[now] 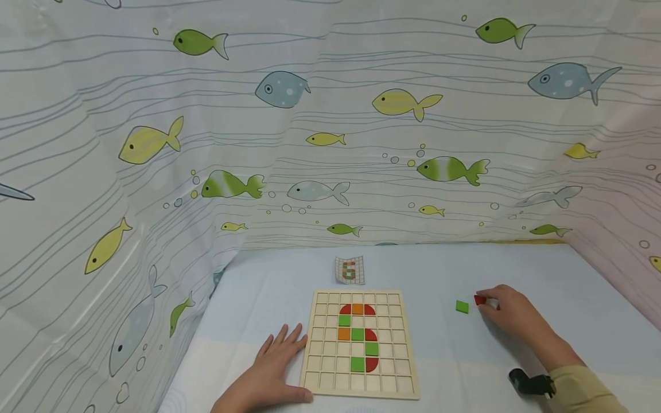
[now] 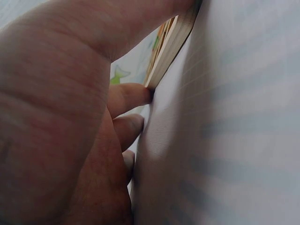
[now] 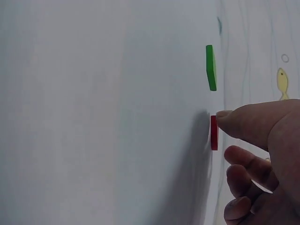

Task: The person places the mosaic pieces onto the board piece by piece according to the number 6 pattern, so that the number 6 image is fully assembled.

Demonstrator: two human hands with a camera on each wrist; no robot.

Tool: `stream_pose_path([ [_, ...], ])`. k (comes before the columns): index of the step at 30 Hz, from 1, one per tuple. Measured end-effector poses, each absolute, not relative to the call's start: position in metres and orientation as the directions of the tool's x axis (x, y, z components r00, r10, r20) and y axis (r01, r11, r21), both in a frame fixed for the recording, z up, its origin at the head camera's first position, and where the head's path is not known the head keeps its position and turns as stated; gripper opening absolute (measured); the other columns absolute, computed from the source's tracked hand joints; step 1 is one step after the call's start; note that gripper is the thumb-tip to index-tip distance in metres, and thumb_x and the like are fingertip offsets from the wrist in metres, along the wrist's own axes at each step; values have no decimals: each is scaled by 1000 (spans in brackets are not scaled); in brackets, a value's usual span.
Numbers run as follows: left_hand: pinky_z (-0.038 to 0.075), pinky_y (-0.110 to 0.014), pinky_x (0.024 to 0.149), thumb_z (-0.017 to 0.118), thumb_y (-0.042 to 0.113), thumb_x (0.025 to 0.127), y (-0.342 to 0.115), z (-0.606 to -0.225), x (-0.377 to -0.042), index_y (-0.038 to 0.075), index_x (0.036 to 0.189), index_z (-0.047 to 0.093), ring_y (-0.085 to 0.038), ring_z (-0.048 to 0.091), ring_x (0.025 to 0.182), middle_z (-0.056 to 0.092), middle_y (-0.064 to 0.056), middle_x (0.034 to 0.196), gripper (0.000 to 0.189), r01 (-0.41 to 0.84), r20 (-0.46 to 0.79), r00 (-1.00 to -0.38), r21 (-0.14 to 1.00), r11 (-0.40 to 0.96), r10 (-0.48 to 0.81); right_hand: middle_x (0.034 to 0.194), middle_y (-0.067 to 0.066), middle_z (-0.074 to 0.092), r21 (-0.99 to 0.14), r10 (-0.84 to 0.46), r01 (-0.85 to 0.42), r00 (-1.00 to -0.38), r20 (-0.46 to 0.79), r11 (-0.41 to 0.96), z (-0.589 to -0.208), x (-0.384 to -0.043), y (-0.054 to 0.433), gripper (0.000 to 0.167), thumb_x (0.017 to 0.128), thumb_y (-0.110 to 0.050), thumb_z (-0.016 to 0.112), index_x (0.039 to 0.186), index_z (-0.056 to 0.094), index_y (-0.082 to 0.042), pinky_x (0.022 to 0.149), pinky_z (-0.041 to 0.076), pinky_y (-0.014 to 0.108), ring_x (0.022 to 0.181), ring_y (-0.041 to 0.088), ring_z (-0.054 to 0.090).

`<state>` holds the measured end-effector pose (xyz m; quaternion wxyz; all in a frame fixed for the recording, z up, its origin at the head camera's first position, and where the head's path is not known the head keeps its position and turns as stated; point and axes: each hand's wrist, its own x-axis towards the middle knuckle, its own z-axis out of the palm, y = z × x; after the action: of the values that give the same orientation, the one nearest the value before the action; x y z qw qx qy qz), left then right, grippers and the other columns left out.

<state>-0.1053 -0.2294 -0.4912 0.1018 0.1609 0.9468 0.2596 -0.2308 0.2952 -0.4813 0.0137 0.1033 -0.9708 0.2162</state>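
My left hand (image 1: 271,364) rests spread on the cloth at the left edge of a square wooden grid board (image 1: 330,380), its thumb and a fingertip touching the board's side. Red rounded tiles, green squares and orange squares sit in the board's cells. Off to the right, my right hand (image 1: 516,315) pinches a small red tile (image 1: 479,300). In the right wrist view the thumb presses on that red tile (image 3: 214,133); the index fingertip is hidden. A loose green square tile (image 1: 462,307) lies just left of the red one.
Behind the board lies a small pattern card (image 1: 349,270) showing a similar coloured figure on a grid. A pale blue cloth (image 1: 439,367) covers the table. Fish-printed sheeting (image 1: 330,166) stands at the back and sides. A black device (image 1: 529,383) is by the right wrist.
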Motion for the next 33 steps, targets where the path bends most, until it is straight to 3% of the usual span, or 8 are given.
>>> stream_pose_path([
  [5, 5, -65, 114, 74, 75, 65, -229, -491, -105, 9, 150, 42, -40, 6, 149, 23, -10, 162, 112, 246, -115, -928, 524, 816, 353, 112, 27, 63, -393, -214, -223, -974, 69, 892, -484, -233, 297, 34, 86, -7, 74, 117, 68, 5, 84, 51, 59, 101, 43, 59],
  [17, 6, -66, 113, 73, 76, 66, -228, -487, -104, 9, 151, 42, -40, 7, 149, 23, -10, 162, 112, 251, -115, -927, 516, 819, 356, 93, 9, 66, -391, -220, -209, -975, 16, 896, -482, -233, 297, 37, 85, -9, 76, 118, 67, 6, 71, 53, 46, 80, 24, 56],
  [33, 7, -66, 113, 73, 76, 66, -229, -490, -105, 10, 151, 42, -39, 7, 149, 23, -10, 162, 112, 247, -115, -930, 510, 824, 350, 89, 4, 65, -383, -244, -205, -968, -56, 901, -482, -239, 300, 28, 87, -15, 76, 106, 71, 4, 74, 53, 47, 81, 22, 58],
])
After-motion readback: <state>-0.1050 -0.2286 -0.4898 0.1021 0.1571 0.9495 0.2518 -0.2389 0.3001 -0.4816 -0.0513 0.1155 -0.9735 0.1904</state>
